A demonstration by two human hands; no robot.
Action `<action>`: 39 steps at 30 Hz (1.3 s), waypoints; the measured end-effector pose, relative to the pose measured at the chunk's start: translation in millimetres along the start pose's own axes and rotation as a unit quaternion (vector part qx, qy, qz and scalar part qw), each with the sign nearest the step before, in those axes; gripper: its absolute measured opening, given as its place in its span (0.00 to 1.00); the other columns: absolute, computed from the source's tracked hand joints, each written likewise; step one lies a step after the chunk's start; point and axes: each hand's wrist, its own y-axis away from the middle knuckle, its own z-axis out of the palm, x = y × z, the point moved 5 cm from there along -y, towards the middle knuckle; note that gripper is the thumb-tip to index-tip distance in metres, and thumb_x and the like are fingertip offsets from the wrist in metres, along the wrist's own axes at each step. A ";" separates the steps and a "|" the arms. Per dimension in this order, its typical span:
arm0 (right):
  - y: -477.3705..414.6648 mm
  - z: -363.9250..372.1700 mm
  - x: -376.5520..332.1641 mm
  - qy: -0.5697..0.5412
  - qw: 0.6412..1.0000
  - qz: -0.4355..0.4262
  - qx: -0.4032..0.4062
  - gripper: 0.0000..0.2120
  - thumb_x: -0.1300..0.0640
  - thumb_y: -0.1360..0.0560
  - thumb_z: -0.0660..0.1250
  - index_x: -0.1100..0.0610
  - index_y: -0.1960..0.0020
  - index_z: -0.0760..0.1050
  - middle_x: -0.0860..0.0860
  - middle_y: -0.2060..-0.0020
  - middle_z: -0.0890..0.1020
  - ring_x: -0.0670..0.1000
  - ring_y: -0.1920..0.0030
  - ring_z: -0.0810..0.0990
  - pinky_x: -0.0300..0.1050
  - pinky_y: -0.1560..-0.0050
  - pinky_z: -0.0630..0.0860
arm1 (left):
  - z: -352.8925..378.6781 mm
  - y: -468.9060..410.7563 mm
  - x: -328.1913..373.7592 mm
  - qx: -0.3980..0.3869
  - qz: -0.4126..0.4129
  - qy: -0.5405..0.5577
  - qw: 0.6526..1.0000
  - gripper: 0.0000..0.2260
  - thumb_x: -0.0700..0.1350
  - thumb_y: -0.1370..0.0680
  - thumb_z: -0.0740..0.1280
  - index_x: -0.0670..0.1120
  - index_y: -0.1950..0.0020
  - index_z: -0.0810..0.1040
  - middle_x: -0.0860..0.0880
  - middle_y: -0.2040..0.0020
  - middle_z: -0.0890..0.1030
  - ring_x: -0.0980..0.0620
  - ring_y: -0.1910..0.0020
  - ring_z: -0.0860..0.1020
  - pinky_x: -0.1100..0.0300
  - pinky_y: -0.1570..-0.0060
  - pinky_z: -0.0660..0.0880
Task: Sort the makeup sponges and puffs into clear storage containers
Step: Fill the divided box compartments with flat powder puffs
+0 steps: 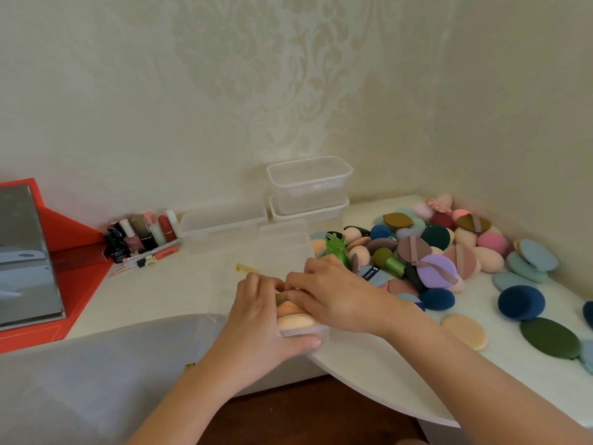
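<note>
Left grip [256, 319] clasping clear container [305, 331], right grip [333, 297] curled on peach puffs [293, 321], I pack them down; next, probably another from pile [433, 252].

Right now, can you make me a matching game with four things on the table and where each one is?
Things:
1. peach puffs
2. lilac puff
3. stacked empty containers
4. nail polish bottles

Places:
a. in the middle, against the wall
b. on the left, beside the red case
c. in the clear box between the left hand and right hand
d. on top of the colourful pile

Pairs: 1-c, 2-d, 3-a, 4-b
</note>
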 end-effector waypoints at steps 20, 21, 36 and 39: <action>73.5 -68.6 49.5 0.026 0.946 0.238 0.220 0.09 0.60 0.24 0.63 0.56 0.49 0.81 0.50 0.51 0.82 0.52 0.49 0.79 0.42 0.55 0.73 | -1.5 -1.5 8.4 -0.054 0.008 -0.041 0.998 0.39 0.75 0.45 0.55 0.55 0.40 0.70 0.60 0.43 0.64 0.55 0.32 0.60 0.55 0.34 0.60; 83.3 -71.1 61.9 0.050 0.934 0.294 0.195 0.09 0.60 0.23 0.62 0.56 0.48 0.81 0.50 0.50 0.81 0.53 0.49 0.78 0.43 0.55 0.72 | -2.1 -1.6 8.3 -0.056 0.003 -0.044 0.997 0.38 0.75 0.45 0.54 0.55 0.42 0.70 0.59 0.44 0.63 0.55 0.34 0.61 0.56 0.35 0.61; 126.0 -38.9 133.3 0.046 0.886 0.410 0.211 0.14 0.59 0.28 0.70 0.55 0.42 0.79 0.53 0.49 0.80 0.49 0.55 0.72 0.39 0.58 0.64 | 1.5 -0.2 2.5 -0.063 -0.036 -0.042 0.996 0.33 0.76 0.46 0.57 0.56 0.51 0.67 0.55 0.45 0.64 0.51 0.42 0.66 0.56 0.41 0.65; 119.6 -42.3 128.8 0.049 0.891 0.392 0.226 0.09 0.64 0.28 0.68 0.57 0.48 0.82 0.52 0.54 0.82 0.47 0.57 0.71 0.39 0.59 0.65 | 2.1 -0.7 3.1 -0.067 -0.034 -0.039 0.996 0.28 0.72 0.40 0.67 0.55 0.51 0.68 0.55 0.44 0.64 0.51 0.41 0.66 0.55 0.41 0.65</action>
